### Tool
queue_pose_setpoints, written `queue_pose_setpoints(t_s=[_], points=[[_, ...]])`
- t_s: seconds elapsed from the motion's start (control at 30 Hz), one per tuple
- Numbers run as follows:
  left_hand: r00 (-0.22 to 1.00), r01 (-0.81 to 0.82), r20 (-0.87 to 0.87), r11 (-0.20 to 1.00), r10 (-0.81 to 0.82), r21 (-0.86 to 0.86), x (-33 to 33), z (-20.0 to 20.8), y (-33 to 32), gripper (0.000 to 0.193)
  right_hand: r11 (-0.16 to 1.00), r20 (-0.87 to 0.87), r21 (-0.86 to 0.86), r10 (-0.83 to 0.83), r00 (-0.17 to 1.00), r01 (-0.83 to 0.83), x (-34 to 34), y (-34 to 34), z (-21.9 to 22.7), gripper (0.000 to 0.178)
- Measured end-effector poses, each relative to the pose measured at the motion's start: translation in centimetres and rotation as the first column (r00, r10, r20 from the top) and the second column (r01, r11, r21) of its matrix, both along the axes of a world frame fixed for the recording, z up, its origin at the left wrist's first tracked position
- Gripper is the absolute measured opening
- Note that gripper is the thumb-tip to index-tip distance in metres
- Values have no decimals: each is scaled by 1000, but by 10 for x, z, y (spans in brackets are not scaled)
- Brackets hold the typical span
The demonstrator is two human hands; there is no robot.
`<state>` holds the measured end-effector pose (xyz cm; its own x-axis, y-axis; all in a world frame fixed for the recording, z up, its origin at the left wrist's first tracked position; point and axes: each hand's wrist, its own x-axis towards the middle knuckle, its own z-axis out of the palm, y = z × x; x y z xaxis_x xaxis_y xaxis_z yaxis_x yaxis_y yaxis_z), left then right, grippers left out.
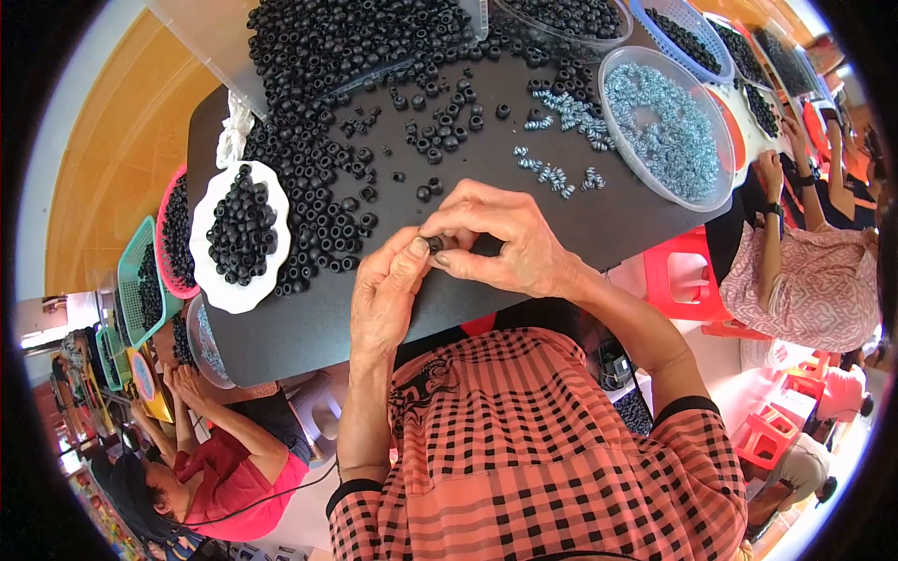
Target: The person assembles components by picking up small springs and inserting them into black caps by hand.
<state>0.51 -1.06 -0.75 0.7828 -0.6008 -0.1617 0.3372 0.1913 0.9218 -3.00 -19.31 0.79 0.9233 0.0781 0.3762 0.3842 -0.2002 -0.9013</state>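
In front of my chest, both hands meet over the near part of a dark table point(486, 150). The thumb and fingers of my left hand point(385, 288) pinch a small black round plastic piece point(434, 245). From the other side, the thumb and fingertips of my right hand point(505, 238) close on the same piece; fingers partly hide it. Loose black ring-shaped pieces point(327, 234) lie left of my hands. Small bluish metal coil springs point(554, 178) are scattered beyond my right hand, near a clear round tub point(726, 161) full of springs.
A white scalloped plate point(208, 276) heaped with black pieces stands at the left. A clear bin point(178, 33) spills more at the back. A clear bowl point(613, 42) and blue basket point(639, 17) sit far right. Other people work on both sides, with red stools point(681, 276) at right.
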Motion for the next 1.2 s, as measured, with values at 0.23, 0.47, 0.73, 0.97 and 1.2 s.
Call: queue_pose_setpoints(t_s=[0.23,0.47,0.73,0.97,1.2], points=[[999,-34,3,995,35,-91,-5,11,-14,31,1000,120,-29,6,993,-3,1,-1,-1,24],[1000,2,-3,1000,-2,-4,-5,4,-2,26,996,215,-78,-22,976,39,0,2,-6,27],[995,-101,-11,979,101,-179,-6,5,2,27,990,253,-114,-56,966,87,21,-4,12,22],[981,-190,-15,954,192,-231,-13,1,5,26,681,266,-725,133,955,107,84,0,8,14],[981,-194,-75,941,180,-277,-15,-4,7,24,535,138,-843,124,983,51,91,8,15,6]])
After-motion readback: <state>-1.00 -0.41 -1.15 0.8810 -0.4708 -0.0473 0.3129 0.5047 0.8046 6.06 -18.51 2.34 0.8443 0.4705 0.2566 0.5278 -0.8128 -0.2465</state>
